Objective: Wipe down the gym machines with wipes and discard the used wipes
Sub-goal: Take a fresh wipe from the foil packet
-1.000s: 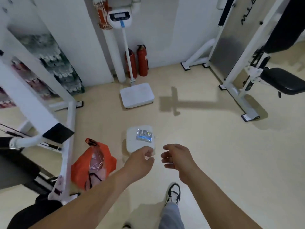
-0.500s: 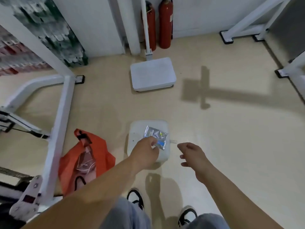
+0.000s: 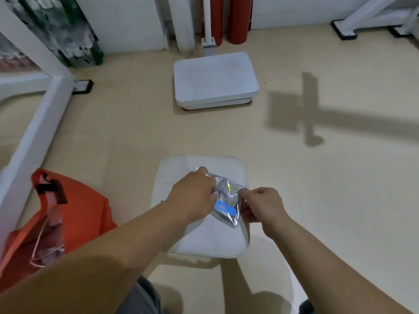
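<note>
Both hands are grasping a crinkled silver foil wipe packet (image 3: 226,200) w/ a blue label, over the right half of a white square low stool (image 3: 181,168) w/ rounded corners, near its right edge. The left hand (image 3: 192,196) is curling round the packet's upper-left part, knuckles up, fingers hidden under the foil. The right hand (image 3: 263,207) is pinching the packet's right edge btw. thumb and fingers. The packet is tilting, blue label facing down-left; can't tell if its lower corner is touching the stool top or hanging just above it. The stool is standing on a beige smooth floor (image 3: 317,200). An orange plastic bag (image 3: 79,207) w/ a black strap is slumping on the floor just beside the stool's left edge, its mouth gaping, pale crumpled stuff inside (too blurred to tell what). A white metal machine frame (image 3: 34,123) is running along the far left, next to the bag. Beyond the stool's far edge, well apart, a white flat scale platform (image 3: 215,78) is sitting near the wall, w/ two red cylindrical fire extinguishers (image 3: 239,19) standing behind it. A grey trouser leg (image 3: 140,298) is showing at the bottom.
</note>
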### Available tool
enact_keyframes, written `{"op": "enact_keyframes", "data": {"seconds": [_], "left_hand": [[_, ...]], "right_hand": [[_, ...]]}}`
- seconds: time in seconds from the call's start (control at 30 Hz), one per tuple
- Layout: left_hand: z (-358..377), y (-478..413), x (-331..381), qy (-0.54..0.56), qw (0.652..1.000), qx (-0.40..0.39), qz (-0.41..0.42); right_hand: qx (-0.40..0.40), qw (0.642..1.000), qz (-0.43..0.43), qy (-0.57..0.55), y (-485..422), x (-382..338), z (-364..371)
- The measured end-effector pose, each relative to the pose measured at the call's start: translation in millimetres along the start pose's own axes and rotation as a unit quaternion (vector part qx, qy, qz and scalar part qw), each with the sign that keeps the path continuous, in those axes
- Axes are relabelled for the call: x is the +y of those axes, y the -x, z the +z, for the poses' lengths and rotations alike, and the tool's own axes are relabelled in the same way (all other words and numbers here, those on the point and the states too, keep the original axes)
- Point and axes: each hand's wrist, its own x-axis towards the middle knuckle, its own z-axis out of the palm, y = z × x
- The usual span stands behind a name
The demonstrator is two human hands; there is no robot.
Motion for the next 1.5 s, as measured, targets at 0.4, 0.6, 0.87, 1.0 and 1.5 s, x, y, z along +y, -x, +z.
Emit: {"op": "enact_keyframes", "data": {"seconds": [0.4, 0.6, 0.87, 1.0, 1.5], "left_hand": [[16.1, -4.2, -10.2, 0.131, 0.984, 0.100, -0.066], [8.7, -1.6, 2.7, 0.164, 0.972, 0.095, -0.136], [9.5, -5.8, 4.3, 0.278, 0.936, 0.146, -0.157], [10.0, -4.8, 4.7, 0.263, 0.940, 0.169, -0.138], [-10.8, -7.4, 1.9, 0.405, 0.903, 0.057, -0.134]], "right_hand": [[-0.121, 0.990, 0.013, -0.077, -9.7, -14.4, 26.3], [-0.111, 0.988, -0.010, -0.102, -2.9, -7.9, 32.4], [-0.102, 0.981, -0.082, -0.143, -0.7, -12.0, 39.4], [-0.100, 0.980, -0.095, -0.144, 0.6, -10.6, 40.2], [-0.106, 0.985, -0.042, -0.133, -16.4, -17.3, 27.0]]}}
